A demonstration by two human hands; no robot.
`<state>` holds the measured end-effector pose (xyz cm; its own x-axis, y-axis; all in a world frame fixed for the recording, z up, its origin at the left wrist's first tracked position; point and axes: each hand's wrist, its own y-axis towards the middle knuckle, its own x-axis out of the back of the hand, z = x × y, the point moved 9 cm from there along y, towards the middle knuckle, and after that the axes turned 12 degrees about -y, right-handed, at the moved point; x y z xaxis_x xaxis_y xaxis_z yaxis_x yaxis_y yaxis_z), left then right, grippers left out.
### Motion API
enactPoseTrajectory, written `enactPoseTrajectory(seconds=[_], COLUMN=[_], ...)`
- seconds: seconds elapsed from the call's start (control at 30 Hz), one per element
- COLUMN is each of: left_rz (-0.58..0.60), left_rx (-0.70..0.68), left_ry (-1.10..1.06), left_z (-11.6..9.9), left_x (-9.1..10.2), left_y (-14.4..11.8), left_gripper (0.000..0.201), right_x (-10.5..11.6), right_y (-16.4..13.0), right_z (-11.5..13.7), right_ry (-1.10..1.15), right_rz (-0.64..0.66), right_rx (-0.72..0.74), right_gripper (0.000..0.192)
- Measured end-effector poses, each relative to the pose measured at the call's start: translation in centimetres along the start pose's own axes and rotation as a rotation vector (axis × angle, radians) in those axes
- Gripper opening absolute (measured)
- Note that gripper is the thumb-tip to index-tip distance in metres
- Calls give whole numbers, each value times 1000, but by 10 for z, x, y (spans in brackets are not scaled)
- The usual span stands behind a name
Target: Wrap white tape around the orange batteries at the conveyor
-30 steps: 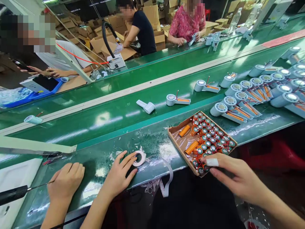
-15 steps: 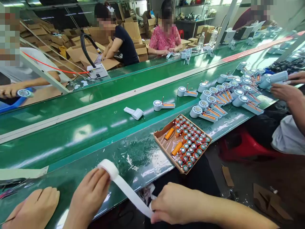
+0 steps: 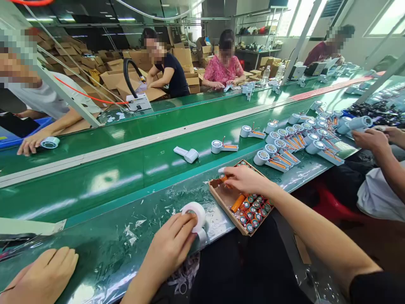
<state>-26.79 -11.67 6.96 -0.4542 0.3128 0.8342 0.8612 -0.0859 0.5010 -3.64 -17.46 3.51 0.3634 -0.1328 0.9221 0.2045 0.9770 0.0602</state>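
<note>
My left hand (image 3: 171, 247) presses a white tape roll (image 3: 194, 210) against the green bench edge (image 3: 104, 249), fingers curled over its top. My right hand (image 3: 245, 179) reaches into the far left corner of a cardboard box (image 3: 221, 202). Its fingertips pinch an orange battery (image 3: 223, 178) lying there. One fingertip has a white tape strip on it. A second orange battery (image 3: 237, 203) lies in the box's bare part. Several upright batteries (image 3: 256, 207) with green tops and red wires fill the near right side.
Another person's hand (image 3: 41, 276) rests on the bench at the bottom left. On the green conveyor (image 3: 126, 169) lie a white handle part (image 3: 186, 154) and several white fan units (image 3: 284, 139). A co-worker's hands (image 3: 373, 139) work at the right. More people sit across the belt.
My right hand let go of the pulled-out tape strip and moved up into the battery box. My left hand set the tape roll down on the bench. The view shifted.
</note>
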Motion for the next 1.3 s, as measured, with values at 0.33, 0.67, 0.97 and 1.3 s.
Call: enactPoseTrajectory(seconds=[0.33,0.67,0.97,1.3], left_rz=[229,418,442,127], left_rx=[-279,-457,-440,-177], left_ry=[96,40,86,115], left_z=[-38,-70,-76,-73], left_x=[-23,-29,-29,-19], left_y=[22,38,52,64], left_gripper=[23,13,16,23], right_x=[7,19,9,-28], right_y=[-75,-70,-62,-106], right_z=[30,73,49,30], right_ry=[1022,367,535,1346], right_rz=[-49,190,138,-844], right_rx=[-169,136,12,-464], right_gripper=[42,10,21,52])
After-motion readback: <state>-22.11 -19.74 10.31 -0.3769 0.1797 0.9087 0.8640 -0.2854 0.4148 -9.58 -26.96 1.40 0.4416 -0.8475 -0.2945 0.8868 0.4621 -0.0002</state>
